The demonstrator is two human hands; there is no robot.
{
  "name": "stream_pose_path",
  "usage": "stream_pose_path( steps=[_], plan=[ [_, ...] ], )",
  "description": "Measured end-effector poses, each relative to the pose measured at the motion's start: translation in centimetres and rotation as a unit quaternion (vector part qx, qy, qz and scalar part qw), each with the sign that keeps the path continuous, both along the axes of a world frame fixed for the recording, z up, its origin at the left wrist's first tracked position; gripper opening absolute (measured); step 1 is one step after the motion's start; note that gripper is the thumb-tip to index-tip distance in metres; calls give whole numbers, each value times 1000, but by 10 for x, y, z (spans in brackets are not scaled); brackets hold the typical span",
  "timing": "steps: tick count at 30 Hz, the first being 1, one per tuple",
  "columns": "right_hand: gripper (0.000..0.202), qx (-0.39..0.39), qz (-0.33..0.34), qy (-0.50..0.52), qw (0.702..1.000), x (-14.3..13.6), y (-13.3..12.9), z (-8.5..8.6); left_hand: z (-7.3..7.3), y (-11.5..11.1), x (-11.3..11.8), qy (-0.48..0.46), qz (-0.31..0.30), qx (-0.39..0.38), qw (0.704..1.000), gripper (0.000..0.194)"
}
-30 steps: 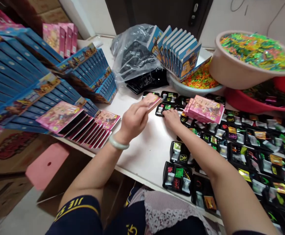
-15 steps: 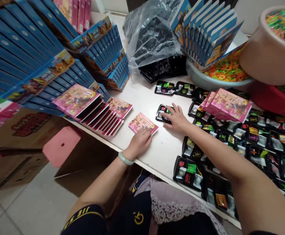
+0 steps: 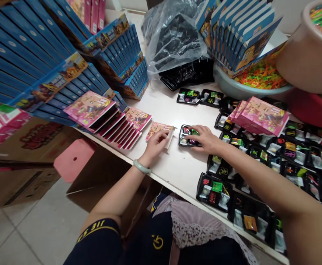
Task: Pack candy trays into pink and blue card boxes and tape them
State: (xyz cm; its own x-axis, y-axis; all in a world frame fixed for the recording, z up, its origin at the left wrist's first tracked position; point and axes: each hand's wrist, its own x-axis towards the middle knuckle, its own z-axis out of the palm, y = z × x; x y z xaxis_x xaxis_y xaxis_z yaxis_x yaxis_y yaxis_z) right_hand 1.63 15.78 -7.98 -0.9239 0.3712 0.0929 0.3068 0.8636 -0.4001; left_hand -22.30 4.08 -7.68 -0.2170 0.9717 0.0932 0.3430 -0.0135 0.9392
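Note:
My left hand (image 3: 157, 146), with a pale bangle at the wrist, is closed on a flat pink box (image 3: 155, 129) lying on the white table. The box's right end is open, its pale flap (image 3: 170, 139) standing up by my fingers. To the right, my right hand (image 3: 206, 140) grips a small black tray (image 3: 181, 138) with its fingers bent over it. Small colourful items and packets sit in the tray's compartments; my fingers hide part of them. A narrow gap separates the tray from the box's open end.
Leaning pink boxes (image 3: 114, 125) stand at left beside stacked blue boxes (image 3: 67, 81). Many filled black trays (image 3: 260, 154) cover the right side, a pink box stack (image 3: 263, 116) on them. Behind are bagged black trays (image 3: 177, 40) and tubs of colourful pieces (image 3: 260, 79).
The pink box's right end has come open, with its flap up. My left hand has shifted up slightly. My right fingers, spread before, have drawn in over the tray.

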Motion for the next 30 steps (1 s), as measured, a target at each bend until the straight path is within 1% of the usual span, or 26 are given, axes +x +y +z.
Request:
stream_pose_path(
  steps=[3, 5, 7, 10, 14, 16, 18, 20, 22, 26, 30],
  plan=[
    [44, -6, 47, 10, 999, 8, -18, 9, 2, 3, 2, -28, -16, -36, 999, 16],
    [44, -6, 58, 13, 998, 7, -25, 8, 4, 4, 4, -51, -41, -57, 996, 16],
    [44, -2, 47, 17, 999, 1, -30, 1, 5, 5, 6, -81, -62, -84, 991, 18],
    [43, 9, 10, 22, 1000, -9, -38, -14, 2, 6, 10, -107, -72, -122, 984, 18],
    [47, 22, -36, 21, 999, -19, -48, -30, -9, 11, 16, -89, -86, -108, 986, 16],
    [50, 25, -40, 26, 999, -20, -50, -35, -15, 14, 17, -79, -84, -97, 989, 17],
    [46, 31, -26, 29, 999, -19, -50, -38, -18, 16, 16, -77, -83, -99, 989, 18],
    [37, 39, -10, 21, 999, -18, -49, -39, -18, 17, 13, -82, -91, -101, 987, 18],
    [34, 47, -8, 7, 999, -19, -50, -38, -16, 18, 10, -90, -107, -105, 985, 17],
    [38, 48, -28, -25, 998, -23, -55, -33, -11, 20, 6, -103, -131, -126, 978, 17],
    [44, 34, -16, -52, 998, -24, -57, -28, -10, 23, 6, -82, -120, -116, 983, 15]
  ],
)
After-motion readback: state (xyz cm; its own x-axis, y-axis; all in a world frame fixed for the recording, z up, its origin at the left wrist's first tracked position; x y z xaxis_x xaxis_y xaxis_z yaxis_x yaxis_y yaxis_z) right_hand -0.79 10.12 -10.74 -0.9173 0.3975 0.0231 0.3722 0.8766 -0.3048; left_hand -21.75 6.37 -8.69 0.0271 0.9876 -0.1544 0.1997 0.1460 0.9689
